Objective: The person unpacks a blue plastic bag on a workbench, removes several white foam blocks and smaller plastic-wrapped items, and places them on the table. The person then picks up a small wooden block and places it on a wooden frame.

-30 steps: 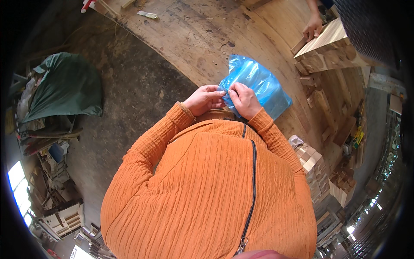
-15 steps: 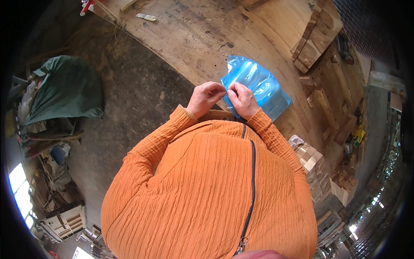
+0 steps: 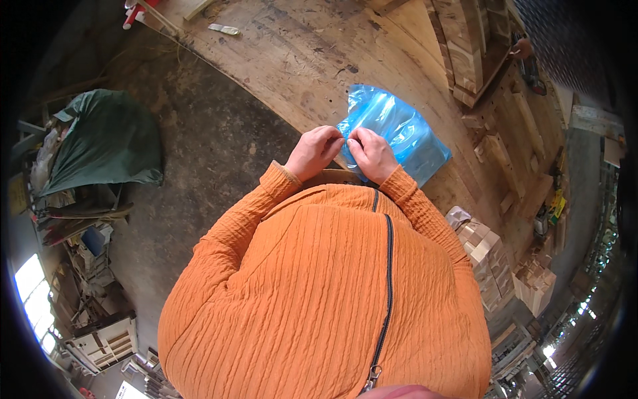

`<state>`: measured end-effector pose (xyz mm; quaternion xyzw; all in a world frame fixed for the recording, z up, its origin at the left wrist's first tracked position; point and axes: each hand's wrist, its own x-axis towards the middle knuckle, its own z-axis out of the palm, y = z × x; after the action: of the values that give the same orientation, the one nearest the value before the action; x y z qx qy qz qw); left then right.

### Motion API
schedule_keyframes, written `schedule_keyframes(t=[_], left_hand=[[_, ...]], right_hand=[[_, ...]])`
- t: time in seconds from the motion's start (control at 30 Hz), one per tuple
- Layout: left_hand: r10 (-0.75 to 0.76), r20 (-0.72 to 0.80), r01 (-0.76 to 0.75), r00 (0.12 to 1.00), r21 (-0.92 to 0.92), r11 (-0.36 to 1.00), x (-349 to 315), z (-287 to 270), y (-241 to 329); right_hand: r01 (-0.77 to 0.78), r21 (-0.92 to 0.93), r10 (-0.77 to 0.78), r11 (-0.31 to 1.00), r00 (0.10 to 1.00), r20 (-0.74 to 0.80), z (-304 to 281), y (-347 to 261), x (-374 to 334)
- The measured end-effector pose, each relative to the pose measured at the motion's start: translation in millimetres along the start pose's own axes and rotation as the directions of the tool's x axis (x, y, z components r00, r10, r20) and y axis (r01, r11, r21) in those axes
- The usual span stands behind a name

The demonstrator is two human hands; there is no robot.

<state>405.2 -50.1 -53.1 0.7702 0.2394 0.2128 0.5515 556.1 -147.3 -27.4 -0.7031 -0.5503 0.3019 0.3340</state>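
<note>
A shiny blue plastic bag [image 3: 402, 130] lies on the wooden workbench [image 3: 299, 73], its near left edge at my hands. My left hand [image 3: 315, 151] is closed, thumb and fingertips pinched together at that edge of the bag. Right beside it, my right hand [image 3: 373, 154] is also closed, with curled fingers on the bag's edge and the wrist over its near part. The two sets of fingertips almost meet. Whether a small thing sits between them is too fine to make out.
At the far right of the bench, a co-worker's hand [image 3: 523, 48] is at a wooden block assembly [image 3: 465, 53], with a dark power tool [image 3: 531, 74] close by. Stacked wood blocks [image 3: 482, 249] stand right of me. A green cloth [image 3: 109, 143] covers something at left.
The wooden assembly at the far right has been tilted up and turned, and a co-worker's hand now shows beside it. My fingertips have drawn slightly apart at the bag's edge.
</note>
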Motion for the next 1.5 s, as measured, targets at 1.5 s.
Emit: schedule_keyframes(t=[1.5], left_hand=[[-0.439, 0.519, 0.659, 0.733, -0.703, 0.269, 0, -7, -9]], right_hand=[[-0.233, 0.422, 0.258, 0.876, 0.966, -0.001, -7, 7, 1]])
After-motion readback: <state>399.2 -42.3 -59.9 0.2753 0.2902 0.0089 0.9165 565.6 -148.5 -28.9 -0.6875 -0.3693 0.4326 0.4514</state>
